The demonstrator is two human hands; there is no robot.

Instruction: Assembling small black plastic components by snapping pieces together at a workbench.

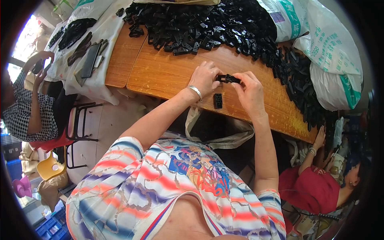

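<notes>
Between my two hands, just above the near part of the wooden table, is a small black plastic part [228, 79]. My left hand [205, 80], with a silver bracelet at its wrist, pinches the part's left end. The fingers of my right hand [249, 90] close on its right end. Below them a second black plastic piece [217, 101], short and blocky, lies on the table near its front edge. Whether the held part is one piece or two joined pieces is too small to tell.
A large heap of black plastic parts [216, 26] covers the far side of the table [160, 72] and runs down its right. White sacks [332, 52] stand at the right. A phone [91, 60] and gloves lie on a cloth-covered table at left. Two other people sit either side.
</notes>
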